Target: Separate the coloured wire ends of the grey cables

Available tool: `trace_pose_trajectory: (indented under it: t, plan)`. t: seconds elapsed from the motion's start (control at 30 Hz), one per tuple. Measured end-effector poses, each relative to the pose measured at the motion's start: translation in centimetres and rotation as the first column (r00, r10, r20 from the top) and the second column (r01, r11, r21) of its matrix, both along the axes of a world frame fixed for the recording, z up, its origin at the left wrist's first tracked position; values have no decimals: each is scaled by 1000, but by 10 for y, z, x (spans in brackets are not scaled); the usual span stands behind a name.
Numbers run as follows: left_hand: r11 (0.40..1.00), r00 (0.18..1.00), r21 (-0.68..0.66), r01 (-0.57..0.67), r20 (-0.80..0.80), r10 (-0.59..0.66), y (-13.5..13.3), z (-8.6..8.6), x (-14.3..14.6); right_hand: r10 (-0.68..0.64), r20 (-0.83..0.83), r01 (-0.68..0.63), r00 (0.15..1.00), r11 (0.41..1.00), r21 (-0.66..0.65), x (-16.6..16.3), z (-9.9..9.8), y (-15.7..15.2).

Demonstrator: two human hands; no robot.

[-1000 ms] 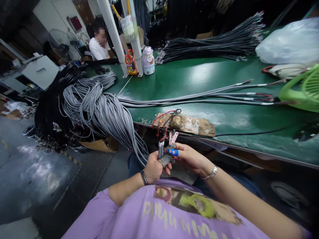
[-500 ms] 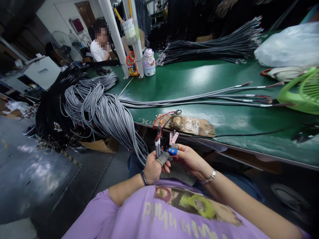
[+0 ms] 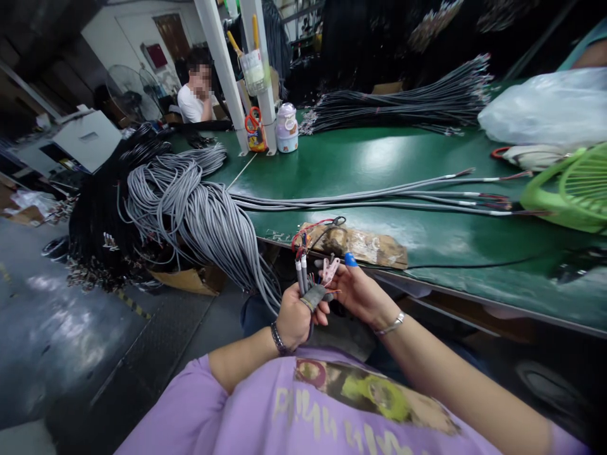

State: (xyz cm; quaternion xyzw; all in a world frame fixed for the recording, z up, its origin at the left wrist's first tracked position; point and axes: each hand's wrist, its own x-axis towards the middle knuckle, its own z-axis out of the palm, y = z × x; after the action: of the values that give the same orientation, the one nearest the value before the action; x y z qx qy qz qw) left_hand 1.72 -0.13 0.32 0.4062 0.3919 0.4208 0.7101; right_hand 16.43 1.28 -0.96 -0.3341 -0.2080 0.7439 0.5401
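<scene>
My left hand (image 3: 294, 317) is closed around grey cables (image 3: 302, 273), a grey cover on its thumb. The cables point upward; beyond their white bands, red and dark stripped wires (image 3: 300, 245) fan out toward the table edge. Close by on the right, my right hand (image 3: 363, 296) has its blue-covered thumb (image 3: 350, 259) raised away from the fingers. A pink clip (image 3: 330, 270) is at those fingertips; whether they touch it I cannot tell. A thin reddish wire crosses between the hands, its ends hard to make out.
A worn wooden block (image 3: 365, 245) lies at the edge of the green table (image 3: 370, 167). Grey cable coils (image 3: 184, 202) hang over its left side. Behind are black cable bundles (image 3: 403, 107), a purple bottle (image 3: 287, 129), and a green fan (image 3: 569, 189). A person (image 3: 192, 95) sits at the back left.
My right thumb has lifted off the fingers, opening the pinch near the wires. The pink clip sits slightly lower in view. My left hand keeps its hold on the cables.
</scene>
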Motion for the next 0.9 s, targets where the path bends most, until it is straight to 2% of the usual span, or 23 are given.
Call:
trace_pose_trajectory:
  t: [0.33, 0.47, 0.77, 0.9]
  plan:
    - [999, 999, -27, 29, -44, -30, 2, -10, 5, -151, 44, 153, 988, 988, -23, -8, -6, 11]
    - [999, 998, -32, 22, -56, -24, 3, -12, 5, -172, 49, 173, 984, 985, -26, -11, -2, 9]
    - [1000, 996, -17, 0, -87, -2, -6, -7, -4, -27, 30, 28, 999, 998, -62, -8, 5, -1]
    - [998, 995, 54, -45, -87, 50, -4, -9, -7, -38, 86, 40, 996, 999, -25, -6, 6, 2]
